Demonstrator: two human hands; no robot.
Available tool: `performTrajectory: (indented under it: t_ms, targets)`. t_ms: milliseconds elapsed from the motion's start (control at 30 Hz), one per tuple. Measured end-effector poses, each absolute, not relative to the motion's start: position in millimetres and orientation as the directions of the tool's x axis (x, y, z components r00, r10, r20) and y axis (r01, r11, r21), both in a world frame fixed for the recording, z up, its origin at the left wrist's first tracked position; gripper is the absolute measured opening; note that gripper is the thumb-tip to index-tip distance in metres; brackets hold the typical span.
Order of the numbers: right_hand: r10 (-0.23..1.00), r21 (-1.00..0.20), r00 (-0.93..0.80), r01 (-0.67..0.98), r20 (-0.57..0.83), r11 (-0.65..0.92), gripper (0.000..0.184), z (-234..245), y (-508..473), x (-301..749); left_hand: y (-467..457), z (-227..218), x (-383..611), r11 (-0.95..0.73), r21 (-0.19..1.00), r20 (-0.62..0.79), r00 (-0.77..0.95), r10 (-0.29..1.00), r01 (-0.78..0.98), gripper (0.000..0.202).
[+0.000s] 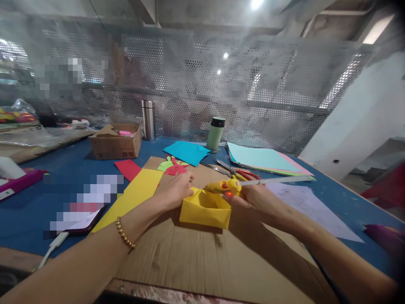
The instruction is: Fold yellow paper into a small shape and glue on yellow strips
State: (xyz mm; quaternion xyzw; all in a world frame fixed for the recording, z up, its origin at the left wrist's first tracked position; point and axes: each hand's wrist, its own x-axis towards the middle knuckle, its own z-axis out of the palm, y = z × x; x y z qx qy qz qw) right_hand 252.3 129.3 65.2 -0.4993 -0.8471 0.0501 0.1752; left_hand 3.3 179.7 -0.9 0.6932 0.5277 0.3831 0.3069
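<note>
A small open box folded from yellow paper (204,214) stands on the brown cardboard sheet (190,257). My left hand (175,190) is closed at the box's far left corner, its fingers pinching the paper there. A yellow hot glue gun (223,185) is gripped in my right hand (255,197), with its nozzle pointing left over the far edge of the box. Out of the gun's back runs a long clear glue stick (284,180). I cannot tell whether the nozzle touches the paper.
Yellow (133,196) and red paper (127,169) lie left, near a phone (85,219) on a cable. Beyond are cut green and red pieces (172,165), blue paper (186,151), scissors (226,166), a green bottle (216,135), a steel flask (148,120) and a carton (117,145).
</note>
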Motion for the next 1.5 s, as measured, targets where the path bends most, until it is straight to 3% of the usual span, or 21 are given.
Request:
performTrajectory:
  t_ms: [467,800,1000,1100,1333,1500]
  targets:
    - [0.865,-0.257,-0.470,0.826,0.177,0.501,0.038,64,135,253,181,-10,-1,-0.267,0.833,0.194,0.196,0.961,0.485,0.057]
    - [0.922,-0.153,-0.376,0.910,0.088,0.385,0.046,62,134,247,183,-15,-3,-0.318,0.775,0.239,0.212,0.948,0.546,0.056]
    - [0.907,-0.179,-0.409,0.889,0.100,0.421,0.047,59,136,252,183,-14,-3,-0.321,0.790,0.247,0.208,0.947,0.523,0.055]
    - [0.894,-0.197,-0.434,0.872,0.112,0.448,0.043,58,138,253,183,-14,-2,-0.314,0.761,0.240,0.203,0.949,0.567,0.056]
    - [0.917,-0.108,-0.391,0.911,0.084,0.398,0.047,60,139,249,184,-9,-2,-0.295,0.661,0.145,0.269,0.952,0.690,0.062]
    - [0.881,-0.206,-0.460,0.856,0.110,0.473,0.042,60,141,254,183,-2,-3,-0.306,0.579,0.117,0.295,0.948,0.755,0.063]
